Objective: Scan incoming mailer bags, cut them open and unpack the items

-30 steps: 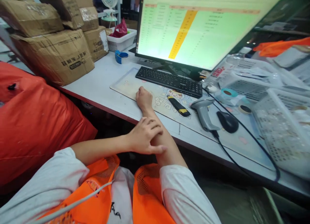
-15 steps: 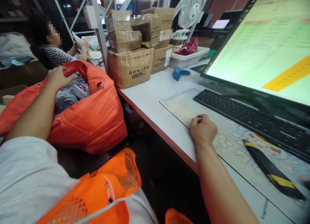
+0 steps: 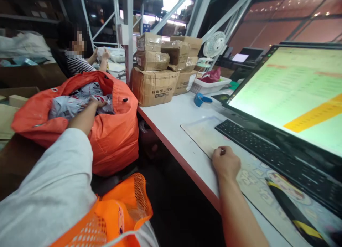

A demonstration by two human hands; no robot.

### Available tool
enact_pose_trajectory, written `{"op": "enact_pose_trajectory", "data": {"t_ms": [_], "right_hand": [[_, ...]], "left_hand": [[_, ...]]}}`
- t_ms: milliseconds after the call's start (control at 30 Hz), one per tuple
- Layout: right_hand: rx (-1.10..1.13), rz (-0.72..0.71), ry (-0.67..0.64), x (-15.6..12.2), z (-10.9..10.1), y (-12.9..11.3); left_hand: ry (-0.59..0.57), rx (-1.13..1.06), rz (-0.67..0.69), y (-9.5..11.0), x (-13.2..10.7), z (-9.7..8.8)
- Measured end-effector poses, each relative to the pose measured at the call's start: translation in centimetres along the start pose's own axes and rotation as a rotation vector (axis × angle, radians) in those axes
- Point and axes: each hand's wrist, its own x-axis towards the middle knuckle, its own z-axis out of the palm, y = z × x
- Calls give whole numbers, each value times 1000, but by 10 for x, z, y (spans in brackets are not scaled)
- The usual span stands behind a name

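Note:
My left hand (image 3: 96, 103) reaches into a big open orange bag (image 3: 114, 133) beside the desk. It rests on the grey plastic parcels (image 3: 66, 107) inside, and its fingers dip among them, mostly out of sight. My right hand (image 3: 226, 163) lies in a loose fist on the printed desk mat (image 3: 200, 133), just in front of the black keyboard (image 3: 267, 150). Nothing shows in that fist.
A monitor (image 3: 294, 93) with a green spreadsheet stands at right. A black-and-yellow cutter (image 3: 291, 211) lies on the mat. Stacked cardboard boxes (image 3: 153, 85), a blue tape dispenser (image 3: 200, 99), a white basket (image 3: 211, 86) and a fan (image 3: 215, 45) sit further back. Another person (image 3: 76, 60) works behind the bag.
The view has swung left and up. My left hand left my right forearm, passed over the bag's rim and went down onto the parcels. My right hand stayed on the mat.

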Motion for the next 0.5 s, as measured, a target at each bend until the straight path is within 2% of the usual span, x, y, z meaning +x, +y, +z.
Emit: {"op": "enact_pose_trajectory", "data": {"t_ms": [67, 133, 267, 333, 400, 433, 500], "right_hand": [[4, 13, 11, 0, 0, 1], [14, 17, 8, 0, 1, 1], [78, 37, 16, -1, -2, -6], [146, 51, 34, -1, -10, -11], [243, 72, 64, -1, -24, -9], [292, 73, 83, -2, -34, -5], [347, 59, 127, -6, -59, 16]], "left_hand": [[9, -38, -175, -3, -9, 7], [32, -87, -280, -2, -20, 9], [149, -179, -314, 15, -34, 0], [237, -201, -280, 27, -42, -16], [396, -218, -189, 39, -56, -43], [504, -230, -113, 45, -67, -59], [774, -276, 140, 61, -96, -90]]}}
